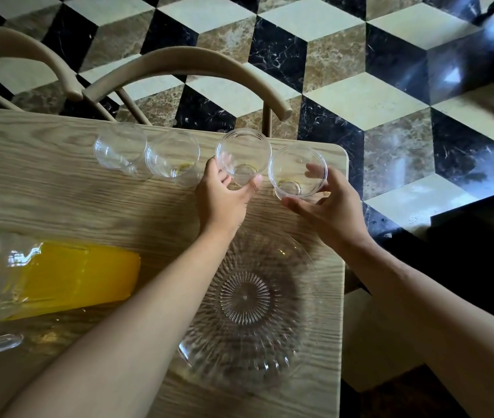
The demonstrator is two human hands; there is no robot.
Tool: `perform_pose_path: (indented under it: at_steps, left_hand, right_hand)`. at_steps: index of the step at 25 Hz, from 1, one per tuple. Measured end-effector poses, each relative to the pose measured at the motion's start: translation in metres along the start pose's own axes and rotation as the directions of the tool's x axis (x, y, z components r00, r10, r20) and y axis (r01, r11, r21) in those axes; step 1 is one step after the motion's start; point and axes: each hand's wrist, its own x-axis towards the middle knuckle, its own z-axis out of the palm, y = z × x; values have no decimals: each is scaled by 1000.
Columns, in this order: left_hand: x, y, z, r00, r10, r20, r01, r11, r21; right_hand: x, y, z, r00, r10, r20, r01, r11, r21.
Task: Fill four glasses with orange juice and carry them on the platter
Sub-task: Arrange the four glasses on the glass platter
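Several clear glasses stand in a row along the far edge of the wooden table (pixel 58 182), with at most a yellowish trace at the bottom. My left hand (pixel 224 197) grips the third glass (pixel 243 152) from the left, thumb on its right side. My right hand (pixel 327 206) curls round the rightmost glass (pixel 297 167), fingers on its far rim, thumb at its near side. The two left glasses (pixel 120 146) (pixel 172 155) stand untouched. A ribbed clear glass platter (pixel 245 297) lies near me under my forearms. A glass pitcher of orange juice (pixel 68 279) stands at the left.
Two beige wooden chairs (pixel 185 61) stand beyond the table's far edge. The table's right edge runs just past the platter, with a patterned marble floor (pixel 360 86) beyond. A dark bag (pixel 487 49) sits at the top right.
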Motion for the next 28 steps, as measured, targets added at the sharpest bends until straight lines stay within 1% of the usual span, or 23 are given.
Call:
perform_pose_path:
  at_steps: [5, 10, 12, 15, 17, 20, 23, 25, 28]
  left_hand:
    - [-10, 2, -16, 1000, 21, 1, -21, 998, 61]
    - [-27, 8, -48, 996, 84, -4, -83, 993, 87]
    - [-43, 9, -60, 996, 89, -14, -87, 991, 98]
    - [-68, 9, -76, 996, 83, -32, -82, 996, 25]
    - [-83, 6, -84, 996, 92, -16, -91, 996, 21]
    - [-105, -5, -96, 995, 104, -9, -103, 993, 58]
    - [-122, -17, -106, 988, 142, 55, -148, 982, 117]
    - [-128, -28, -112, 987, 133, 94, -144, 982, 124]
    - [-131, -40, -116, 988, 113, 102, -126, 984, 124]
  right_hand:
    - [-13, 1, -4, 999, 20, -30, -19, 999, 33]
    - [-35, -10, -7, 997, 5, -82, -2, 1000, 26]
    - [-48, -15, -6, 995, -7, -98, 9, 1000, 19]
    - [-69, -23, -2, 993, 4, -116, -1, 1000, 29]
    - [-83, -29, 4, 992, 4, -126, -2, 1000, 14]
    - [-105, -33, 12, 991, -5, -137, 6, 1000, 5]
    - [-126, -32, 17, 991, -11, -132, 10, 1000, -6]
    - [-139, -26, 20, 994, -8, -113, 6, 1000, -19]
    - [-153, -15, 25, 996, 10, -93, -13, 999, -37]
